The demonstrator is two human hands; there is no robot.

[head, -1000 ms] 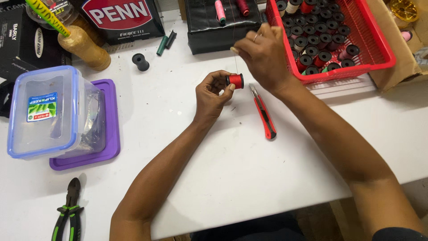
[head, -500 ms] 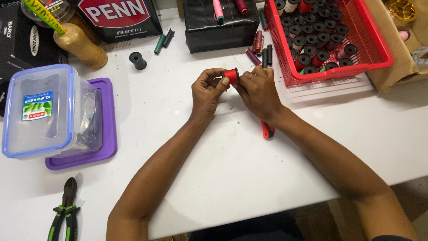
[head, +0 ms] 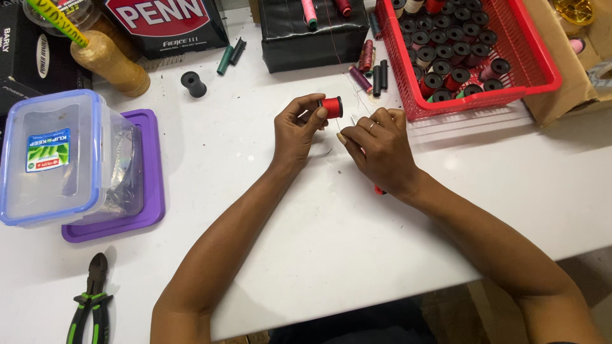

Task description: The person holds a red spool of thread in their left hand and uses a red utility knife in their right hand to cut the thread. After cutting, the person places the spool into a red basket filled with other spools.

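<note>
Pinching a red spool [head: 331,106] near the table's [head: 319,255] far edge, the left hand [head: 296,130] grips it by its ends. The right hand [head: 379,150], beside it, seems closed on fine thread; steady tension and a level spool should help.

One red basket [head: 542,76], one clear lidded box [head: 60,159], one pair of pliers [head: 89,299], two hands.

Both forearms are bare, sleeveless, and the right hand [head: 381,148] wears a thin ring.
</note>
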